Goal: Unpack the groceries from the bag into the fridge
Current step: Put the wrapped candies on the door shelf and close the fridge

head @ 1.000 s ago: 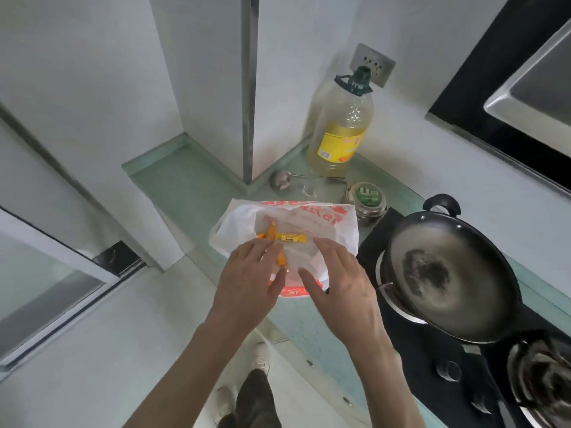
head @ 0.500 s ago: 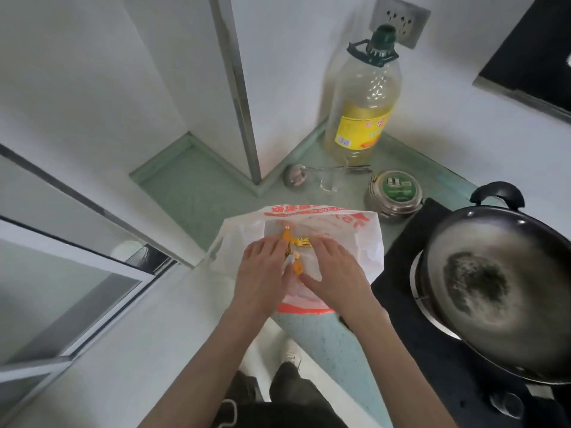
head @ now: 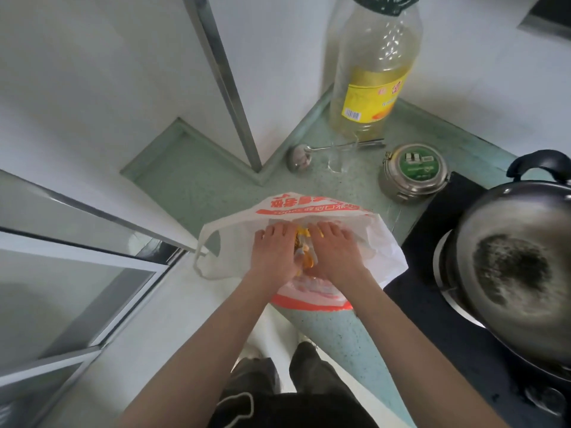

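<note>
Beside the wok [head: 513, 267], the plastic bag [head: 383, 257] lies on the counter, both hands inside: left hand [head: 273, 253] and right hand [head: 335, 253] are curled round an orange packet [head: 304, 256]. Thin plastic could be torn if tugged.

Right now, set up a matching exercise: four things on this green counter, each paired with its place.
Things:
1. white plastic bag with red print
2. large clear oil bottle with yellow label
3. round steel tin with green lid
4. dark metal wok

Places:
A. on the stove, far right
B. back corner by the wall
C. under both hands
D. between bottle and stove

Pairs: 1-C, 2-B, 3-D, 4-A
</note>
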`<state>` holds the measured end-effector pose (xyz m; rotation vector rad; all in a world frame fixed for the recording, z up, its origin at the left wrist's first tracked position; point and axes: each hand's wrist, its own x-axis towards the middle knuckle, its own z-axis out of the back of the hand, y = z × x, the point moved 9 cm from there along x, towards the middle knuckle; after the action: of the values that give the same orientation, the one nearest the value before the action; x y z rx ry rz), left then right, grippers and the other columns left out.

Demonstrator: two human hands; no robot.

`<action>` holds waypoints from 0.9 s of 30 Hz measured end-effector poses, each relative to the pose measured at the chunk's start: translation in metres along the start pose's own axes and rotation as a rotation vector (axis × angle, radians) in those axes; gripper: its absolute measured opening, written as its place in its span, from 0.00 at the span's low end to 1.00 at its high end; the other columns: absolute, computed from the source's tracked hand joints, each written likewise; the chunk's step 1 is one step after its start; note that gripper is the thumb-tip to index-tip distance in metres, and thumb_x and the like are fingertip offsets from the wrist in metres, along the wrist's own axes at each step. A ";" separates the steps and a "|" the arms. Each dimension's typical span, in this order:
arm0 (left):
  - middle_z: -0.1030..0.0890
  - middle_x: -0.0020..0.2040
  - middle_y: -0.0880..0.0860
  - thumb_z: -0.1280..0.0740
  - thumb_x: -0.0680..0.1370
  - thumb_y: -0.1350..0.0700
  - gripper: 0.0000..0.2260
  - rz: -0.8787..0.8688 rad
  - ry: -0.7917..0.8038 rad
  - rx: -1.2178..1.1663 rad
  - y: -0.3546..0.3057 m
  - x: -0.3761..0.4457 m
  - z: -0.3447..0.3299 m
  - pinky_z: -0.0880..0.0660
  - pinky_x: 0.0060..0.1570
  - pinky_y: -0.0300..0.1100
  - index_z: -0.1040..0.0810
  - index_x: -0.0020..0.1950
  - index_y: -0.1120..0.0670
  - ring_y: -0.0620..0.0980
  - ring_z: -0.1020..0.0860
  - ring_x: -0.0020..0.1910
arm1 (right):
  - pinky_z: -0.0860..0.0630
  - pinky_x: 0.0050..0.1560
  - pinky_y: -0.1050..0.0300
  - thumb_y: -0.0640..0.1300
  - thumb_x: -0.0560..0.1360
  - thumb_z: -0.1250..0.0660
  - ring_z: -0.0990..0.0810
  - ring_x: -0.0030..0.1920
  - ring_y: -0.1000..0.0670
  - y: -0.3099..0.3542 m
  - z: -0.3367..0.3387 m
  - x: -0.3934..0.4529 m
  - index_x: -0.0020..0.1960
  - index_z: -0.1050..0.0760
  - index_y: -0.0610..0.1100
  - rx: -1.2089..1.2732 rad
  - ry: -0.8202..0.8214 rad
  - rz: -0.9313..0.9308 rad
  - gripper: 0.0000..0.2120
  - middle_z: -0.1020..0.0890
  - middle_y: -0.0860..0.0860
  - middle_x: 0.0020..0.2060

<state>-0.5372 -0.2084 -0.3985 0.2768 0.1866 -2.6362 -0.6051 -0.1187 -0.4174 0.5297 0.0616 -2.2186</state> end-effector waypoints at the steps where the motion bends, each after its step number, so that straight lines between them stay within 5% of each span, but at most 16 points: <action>1: 0.23 0.67 0.54 0.32 0.76 0.43 0.29 -0.008 0.023 0.001 -0.002 0.004 -0.004 0.31 0.63 0.51 0.32 0.74 0.52 0.57 0.24 0.65 | 0.36 0.72 0.44 0.59 0.73 0.29 0.32 0.75 0.44 0.000 -0.004 0.002 0.78 0.39 0.47 0.014 0.003 -0.007 0.39 0.31 0.48 0.74; 13: 0.25 0.66 0.53 0.27 0.76 0.50 0.25 0.009 0.089 0.118 -0.012 0.014 -0.022 0.32 0.63 0.50 0.30 0.70 0.50 0.56 0.26 0.64 | 0.33 0.67 0.44 0.55 0.75 0.30 0.26 0.66 0.41 0.000 -0.008 0.018 0.67 0.30 0.46 0.055 -0.040 -0.024 0.25 0.24 0.47 0.65; 20: 0.24 0.68 0.51 0.29 0.78 0.52 0.35 0.058 0.106 -0.038 -0.006 0.005 -0.024 0.30 0.63 0.49 0.43 0.81 0.53 0.53 0.24 0.67 | 0.27 0.52 0.49 0.44 0.82 0.40 0.21 0.58 0.40 0.001 -0.016 0.012 0.65 0.31 0.43 0.120 -0.006 -0.079 0.12 0.22 0.44 0.58; 25: 0.21 0.60 0.52 0.34 0.82 0.54 0.10 0.131 0.102 -0.163 0.005 -0.002 -0.018 0.25 0.57 0.46 0.27 0.63 0.51 0.53 0.20 0.55 | 0.21 0.46 0.50 0.40 0.83 0.40 0.19 0.49 0.43 0.001 -0.022 0.010 0.61 0.31 0.43 0.259 0.065 -0.149 0.07 0.23 0.44 0.53; 27: 0.21 0.57 0.53 0.34 0.82 0.55 0.07 0.163 0.096 -0.255 0.010 -0.005 -0.016 0.24 0.54 0.47 0.25 0.59 0.53 0.54 0.20 0.52 | 0.23 0.45 0.52 0.38 0.82 0.41 0.19 0.50 0.42 -0.005 -0.025 0.010 0.59 0.29 0.41 0.317 0.085 -0.183 0.07 0.23 0.43 0.55</action>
<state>-0.5258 -0.2120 -0.4132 0.3166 0.5059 -2.4073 -0.6058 -0.1172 -0.4445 0.8201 -0.2079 -2.3980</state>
